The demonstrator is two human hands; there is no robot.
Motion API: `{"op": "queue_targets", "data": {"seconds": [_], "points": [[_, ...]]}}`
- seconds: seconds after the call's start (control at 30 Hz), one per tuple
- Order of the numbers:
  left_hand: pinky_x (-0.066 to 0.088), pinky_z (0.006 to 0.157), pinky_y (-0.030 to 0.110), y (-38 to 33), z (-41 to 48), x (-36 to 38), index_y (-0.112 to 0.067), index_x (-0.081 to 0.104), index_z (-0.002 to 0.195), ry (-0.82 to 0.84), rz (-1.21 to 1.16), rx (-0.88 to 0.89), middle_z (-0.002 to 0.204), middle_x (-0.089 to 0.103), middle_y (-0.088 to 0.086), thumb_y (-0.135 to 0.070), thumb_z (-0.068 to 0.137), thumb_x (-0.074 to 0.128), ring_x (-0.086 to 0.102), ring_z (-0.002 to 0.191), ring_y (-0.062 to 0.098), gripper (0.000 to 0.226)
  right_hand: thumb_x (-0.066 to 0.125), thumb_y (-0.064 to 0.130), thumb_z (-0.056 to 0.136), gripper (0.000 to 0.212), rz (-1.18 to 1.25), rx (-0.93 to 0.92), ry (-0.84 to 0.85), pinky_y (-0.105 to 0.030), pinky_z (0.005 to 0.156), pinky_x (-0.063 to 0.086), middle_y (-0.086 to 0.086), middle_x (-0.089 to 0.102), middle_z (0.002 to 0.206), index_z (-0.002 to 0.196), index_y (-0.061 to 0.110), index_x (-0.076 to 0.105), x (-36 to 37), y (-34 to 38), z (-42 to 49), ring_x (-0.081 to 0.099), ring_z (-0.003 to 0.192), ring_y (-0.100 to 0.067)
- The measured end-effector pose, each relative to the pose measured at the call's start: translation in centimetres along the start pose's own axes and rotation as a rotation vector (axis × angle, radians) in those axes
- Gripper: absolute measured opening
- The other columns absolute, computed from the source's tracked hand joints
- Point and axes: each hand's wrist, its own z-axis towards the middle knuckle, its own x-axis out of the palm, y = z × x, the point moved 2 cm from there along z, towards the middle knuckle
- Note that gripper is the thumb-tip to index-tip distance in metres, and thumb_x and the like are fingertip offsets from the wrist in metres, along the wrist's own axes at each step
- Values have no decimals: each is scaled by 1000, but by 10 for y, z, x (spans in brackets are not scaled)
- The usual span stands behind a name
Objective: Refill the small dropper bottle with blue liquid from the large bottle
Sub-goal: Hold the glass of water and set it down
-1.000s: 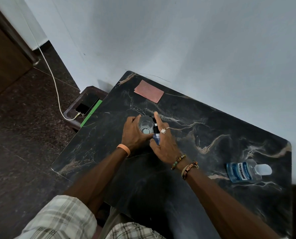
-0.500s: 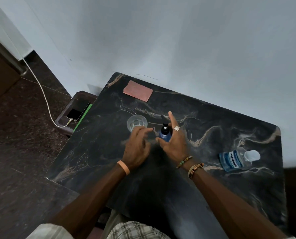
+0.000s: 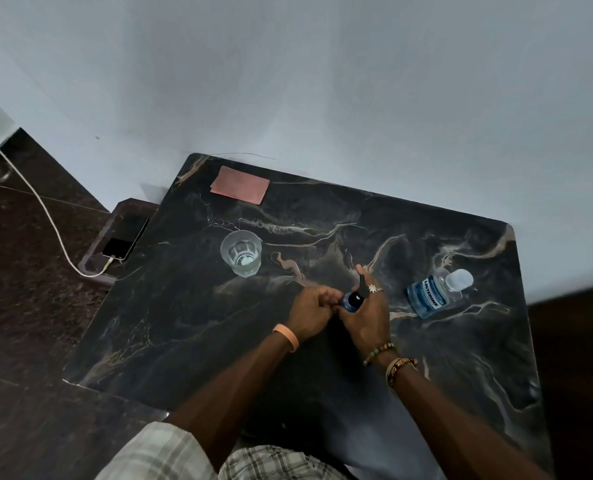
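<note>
The small dropper bottle (image 3: 352, 301), blue with a black dropper cap, stands at the middle of the dark marble table (image 3: 170, 327). My right hand (image 3: 366, 315) wraps around its right side, index finger raised along the cap. My left hand (image 3: 310, 311) has its fingers curled against the bottle's left side. The large bottle (image 3: 430, 296), clear plastic with blue liquid, a blue label and a white cap, stands to the right, apart from both hands.
A clear drinking glass (image 3: 241, 252) stands left of the hands, further back. A pink card (image 3: 240, 185) lies at the table's far left corner. Beside the table's left edge a phone (image 3: 125, 239) on a white cable (image 3: 46, 209) rests on a low stool.
My left hand has let go of the glass and come over to the dropper bottle. My right hand has brought the bottle to the right, closer to the large bottle.
</note>
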Motion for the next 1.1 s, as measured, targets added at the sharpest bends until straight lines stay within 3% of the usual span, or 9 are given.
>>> {"op": "queue_targets", "data": {"seconds": [0.2, 0.3, 0.4, 0.5, 0.67, 0.83, 0.9, 0.97, 1.1], "points": [[57, 88, 30, 4, -4, 3, -6, 70, 106, -45, -1, -60, 103, 73, 6, 11, 80, 63, 69, 97, 16, 31, 87, 14, 63, 103, 0, 7, 23, -38, 106, 44, -6, 53, 136, 150, 22, 32, 0, -4, -5, 51, 126, -19], [57, 90, 32, 4, -6, -1, -7, 70, 109, -22, 20, -56, 107, 73, 5, 11, 82, 60, 68, 101, 14, 34, 89, 28, 57, 117, 17, -31, 12, -37, 111, 40, 0, 43, 147, 152, 27, 21, -7, -2, -7, 41, 135, -12], [56, 93, 36, 3, -9, -7, -9, 70, 109, -51, 69, -6, 106, 72, 3, 5, 84, 63, 67, 100, 12, 29, 85, 48, 58, 118, -22, -157, -96, -48, 111, 36, 0, 33, 151, 152, 26, 18, -23, 7, -8, 34, 138, -15], [55, 91, 30, -5, -20, -18, -15, 69, 108, -205, 191, 168, 105, 70, -2, -3, 86, 65, 64, 98, 5, 26, 76, 60, 64, 110, -115, -365, -257, -55, 108, 33, -6, 31, 151, 151, 20, 22, -38, 29, -9, 32, 139, -21], [40, 95, 16, -27, -43, -61, -17, 63, 110, -582, 412, 483, 111, 55, -1, -4, 80, 63, 50, 107, 7, 33, 75, 44, 75, 84, -113, -696, -343, -51, 105, 36, -11, 40, 145, 142, 12, 37, -35, 79, -6, 39, 135, -22], [46, 97, 34, -16, -52, -132, -5, 57, 116, -877, 317, 297, 118, 53, 13, 2, 75, 70, 50, 110, 24, 45, 73, 42, 78, 76, -86, -584, -54, -28, 105, 40, -1, 43, 138, 142, 20, 39, 10, 115, 4, 47, 123, -11], [45, 103, 38, -6, -51, -155, -5, 52, 126, -862, 273, 170, 126, 49, 14, 4, 73, 72, 49, 115, 25, 57, 74, 42, 77, 84, -102, -434, 175, -27, 104, 44, 0, 36, 143, 146, 26, 29, 38, 116, 13, 48, 121, -11], [44, 107, 39, 5, -47, -173, -8, 46, 135, -800, 241, 69, 134, 45, 13, 4, 73, 72, 48, 120, 23, 68, 76, 43, 75, 95, -140, -302, 354, -40, 105, 46, -2, 28, 150, 150, 26, 20, 66, 114, 24, 44, 129, -18], [53, 97, 42, 24, -33, -191, -12, 37, 146, -589, 88, -132, 145, 43, 10, 3, 71, 77, 52, 124, 26, 86, 84, 40, 68, 115, -157, -131, 483, -44, 113, 36, -5, 25, 156, 154, 19, 11, 108, 115, 45, 34, 140, -24]]}}
